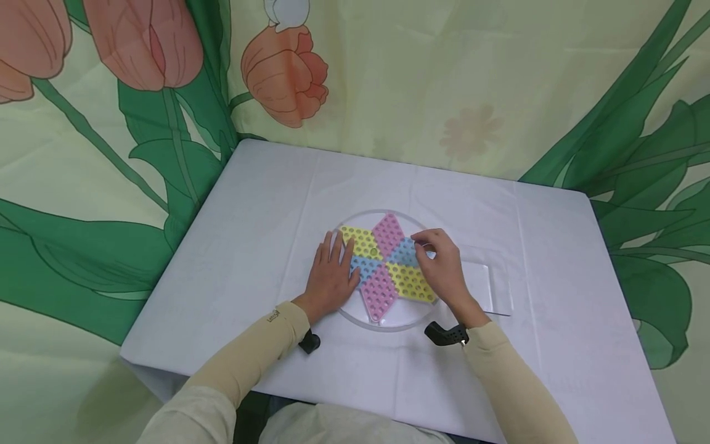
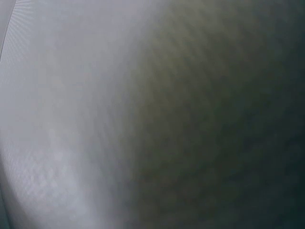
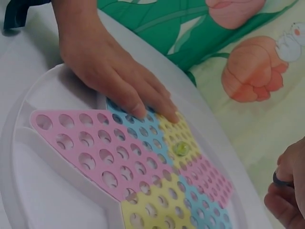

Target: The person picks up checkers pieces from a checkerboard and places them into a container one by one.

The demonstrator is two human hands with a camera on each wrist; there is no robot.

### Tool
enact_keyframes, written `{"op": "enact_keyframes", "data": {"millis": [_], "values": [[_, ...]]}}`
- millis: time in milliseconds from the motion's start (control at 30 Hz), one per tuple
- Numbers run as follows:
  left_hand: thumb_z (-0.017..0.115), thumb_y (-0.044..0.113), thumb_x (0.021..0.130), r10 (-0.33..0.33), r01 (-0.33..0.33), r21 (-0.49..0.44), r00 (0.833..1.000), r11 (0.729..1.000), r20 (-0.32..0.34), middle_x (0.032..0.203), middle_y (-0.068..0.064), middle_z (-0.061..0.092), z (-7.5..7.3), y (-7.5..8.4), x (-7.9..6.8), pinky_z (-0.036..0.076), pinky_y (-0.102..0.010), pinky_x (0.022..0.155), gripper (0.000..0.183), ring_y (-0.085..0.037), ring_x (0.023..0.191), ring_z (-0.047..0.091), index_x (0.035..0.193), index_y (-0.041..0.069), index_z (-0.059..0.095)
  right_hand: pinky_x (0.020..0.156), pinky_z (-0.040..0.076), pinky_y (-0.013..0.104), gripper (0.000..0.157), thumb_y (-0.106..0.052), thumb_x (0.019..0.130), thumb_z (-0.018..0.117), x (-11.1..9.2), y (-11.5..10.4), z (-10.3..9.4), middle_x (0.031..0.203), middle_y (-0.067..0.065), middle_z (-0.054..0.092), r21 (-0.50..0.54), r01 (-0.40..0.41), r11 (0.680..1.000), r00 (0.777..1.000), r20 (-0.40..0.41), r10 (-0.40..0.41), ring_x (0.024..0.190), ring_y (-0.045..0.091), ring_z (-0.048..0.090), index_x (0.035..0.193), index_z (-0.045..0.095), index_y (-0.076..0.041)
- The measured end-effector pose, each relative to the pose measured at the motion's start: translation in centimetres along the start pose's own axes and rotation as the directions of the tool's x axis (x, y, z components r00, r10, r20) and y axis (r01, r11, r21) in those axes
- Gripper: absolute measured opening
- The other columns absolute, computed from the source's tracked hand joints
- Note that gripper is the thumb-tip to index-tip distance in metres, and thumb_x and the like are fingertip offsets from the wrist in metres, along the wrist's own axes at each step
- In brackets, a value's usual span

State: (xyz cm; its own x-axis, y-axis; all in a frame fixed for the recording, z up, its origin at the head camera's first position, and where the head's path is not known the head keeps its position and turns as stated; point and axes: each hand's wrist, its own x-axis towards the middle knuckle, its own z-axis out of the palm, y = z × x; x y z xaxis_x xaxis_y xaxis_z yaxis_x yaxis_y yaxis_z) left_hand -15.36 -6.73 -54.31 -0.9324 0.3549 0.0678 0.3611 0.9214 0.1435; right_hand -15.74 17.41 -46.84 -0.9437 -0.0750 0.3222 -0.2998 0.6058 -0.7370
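A round white Chinese checkers board (image 1: 379, 293) with a pink, yellow and blue star of holes lies on the table. My left hand (image 1: 331, 275) rests flat on its left side, fingers straight, over the blue and yellow sections. Above the right side, near the blue section, my right hand (image 1: 442, 264) has its fingers curled. In the right wrist view, the right hand (image 3: 291, 183) pinches a small dark round piece, seemingly a marble (image 3: 280, 180). A yellow-green marble (image 3: 181, 148) sits in a hole of the yellow section. The left wrist view is blurred and shows no hand.
A clear plastic tray (image 1: 500, 290) lies right of the board, partly behind my right wrist. White cloth covers the table (image 1: 560, 345). A curtain (image 1: 388, 80) printed with tulips hangs behind the table's far edge.
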Motion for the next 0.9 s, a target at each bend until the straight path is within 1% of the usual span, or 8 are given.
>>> {"op": "enact_keyframes", "data": {"millis": [67,133,233,333,500,600,700,900], "values": [[0.036,0.041,0.102,0.005,-0.005,-0.008,1.000,1.000,-0.014,0.164,-0.025,0.011,0.1,0.0,0.0,0.017,-0.055,0.122,0.069,-0.043,0.153,0.005,0.158,0.004,0.019,0.086,0.050,0.012,0.017,0.002,0.093,0.059,-0.1,0.1,-0.2,0.110,0.013,0.063,-0.009,0.000,1.000,1.000,-0.009,0.000,0.097,0.022,0.064,0.107,0.070,0.003],[0.037,0.041,0.102,0.006,-0.007,-0.019,1.000,1.000,-0.021,0.164,-0.025,0.011,0.1,0.0,0.0,0.017,-0.056,0.122,0.069,-0.043,0.153,0.005,0.157,0.004,0.020,0.084,0.047,0.008,0.017,0.002,0.093,0.059,-0.1,0.2,-0.4,0.110,0.013,0.064,-0.015,0.006,1.000,1.000,-0.021,-0.006,0.097,0.023,0.064,0.106,0.070,0.003],[0.037,0.041,0.102,0.005,-0.005,-0.023,1.000,1.000,-0.021,0.164,-0.025,0.011,0.2,-0.1,0.0,0.017,-0.056,0.122,0.068,-0.043,0.153,0.005,0.157,0.004,0.020,0.084,0.047,0.009,0.017,0.002,0.093,0.059,-0.1,0.3,-0.7,0.110,0.014,0.067,-0.019,0.014,1.000,0.999,-0.038,-0.015,0.097,0.025,0.065,0.107,0.070,0.002],[0.036,0.041,0.102,0.005,-0.005,-0.025,1.000,1.000,-0.018,0.164,-0.025,0.011,0.2,-0.1,0.0,0.016,-0.055,0.122,0.069,-0.043,0.153,0.004,0.158,0.004,0.020,0.085,0.050,0.016,0.019,0.002,0.094,0.058,-0.2,0.5,-1.1,0.109,0.014,0.069,-0.029,0.001,1.000,0.999,-0.048,-0.002,0.098,0.025,0.066,0.109,0.070,0.001],[0.037,0.041,0.102,0.010,-0.010,-0.027,1.000,1.000,-0.024,0.164,-0.025,0.013,0.1,-0.1,0.0,0.017,-0.056,0.122,0.068,-0.044,0.153,0.005,0.157,0.004,0.021,0.089,0.054,0.033,0.020,0.000,0.095,0.057,-0.6,0.9,-1.9,0.109,0.014,0.071,-0.044,-0.044,0.998,0.998,-0.055,0.041,0.100,0.025,0.067,0.111,0.069,0.000],[0.036,0.042,0.102,0.008,-0.008,-0.016,1.000,1.000,-0.016,0.164,-0.025,0.012,0.0,-0.1,0.0,0.017,-0.055,0.122,0.069,-0.044,0.153,0.005,0.158,0.004,0.020,0.090,0.054,0.036,0.020,-0.001,0.096,0.056,-0.8,1.1,-2.2,0.110,0.013,0.070,-0.049,-0.069,0.996,0.996,-0.057,0.066,0.101,0.025,0.066,0.111,0.069,-0.001],[0.036,0.042,0.102,0.005,-0.005,-0.011,1.000,1.000,-0.011,0.164,-0.025,0.012,0.0,-0.1,0.0,0.017,-0.055,0.122,0.069,-0.044,0.153,0.006,0.158,0.004,0.020,0.091,0.054,0.032,0.019,-0.003,0.097,0.056,-0.9,1.2,-2.5,0.111,0.011,0.069,-0.060,-0.098,0.993,0.994,-0.061,0.094,0.102,0.023,0.065,0.112,0.069,-0.002],[0.037,0.041,0.102,0.012,-0.012,-0.016,0.999,1.000,-0.032,0.163,-0.026,0.014,0.1,-0.1,0.0,0.017,-0.056,0.122,0.069,-0.044,0.152,0.007,0.157,0.004,0.021,0.089,0.047,0.012,0.019,-0.007,0.098,0.056,-1.3,1.7,-3.0,0.112,0.009,0.068,-0.088,-0.124,0.988,0.990,-0.077,0.117,0.103,0.020,0.063,0.113,0.068,-0.004]]}}
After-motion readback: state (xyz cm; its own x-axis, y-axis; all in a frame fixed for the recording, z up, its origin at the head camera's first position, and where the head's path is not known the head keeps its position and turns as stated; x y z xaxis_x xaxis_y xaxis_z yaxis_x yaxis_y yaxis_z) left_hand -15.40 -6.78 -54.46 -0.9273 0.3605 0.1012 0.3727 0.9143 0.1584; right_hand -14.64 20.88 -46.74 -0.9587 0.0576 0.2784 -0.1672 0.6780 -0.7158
